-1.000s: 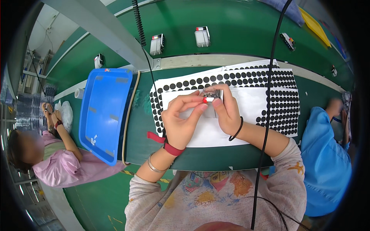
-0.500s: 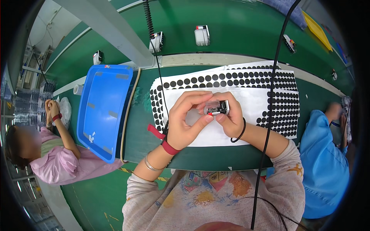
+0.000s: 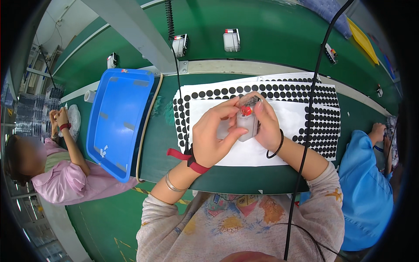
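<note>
Overall, largest first: green workbench, running across the view with a green conveyor belt behind it; on the belt, three small grey units, well apart from one another. Blue plastic tray, rectangular, lying on the bench at the person's left. White sheets of black round stickers, stacked and overlapping, spread on the bench under both hands. Black cable, hanging down across the right forearm. Left hand, red strap at the wrist, fingers curled around the left side of a small pale grey box-shaped part, thumb pressed to its face. Right hand, black band at the wrist, closed on the part's right side. Part held upright above the sticker sheets, a red piece near its top. Seated co-workers at far left and far right.
</note>
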{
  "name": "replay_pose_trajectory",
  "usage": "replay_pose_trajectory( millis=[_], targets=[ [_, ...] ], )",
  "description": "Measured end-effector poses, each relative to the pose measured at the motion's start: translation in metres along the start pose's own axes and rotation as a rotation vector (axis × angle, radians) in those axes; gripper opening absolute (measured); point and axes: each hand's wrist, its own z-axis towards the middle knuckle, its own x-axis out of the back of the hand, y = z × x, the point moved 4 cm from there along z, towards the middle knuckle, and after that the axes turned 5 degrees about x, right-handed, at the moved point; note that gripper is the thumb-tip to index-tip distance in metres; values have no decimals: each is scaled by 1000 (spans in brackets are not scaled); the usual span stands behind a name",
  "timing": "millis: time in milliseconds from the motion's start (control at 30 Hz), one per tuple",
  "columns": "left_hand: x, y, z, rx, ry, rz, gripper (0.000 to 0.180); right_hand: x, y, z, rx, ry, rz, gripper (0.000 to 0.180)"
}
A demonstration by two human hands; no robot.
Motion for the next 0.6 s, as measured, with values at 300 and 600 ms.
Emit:
replay_pose_trajectory(
  millis=[300, 600],
  targets=[
    [2, 10, 8, -161, 80, 267, 31, 7, 9, -3, -6, 96, 63, 26],
    [-2, 9, 6, -239, -10, 460, 40, 8, -1, 1, -19, 203, 7, 20]
  ],
)
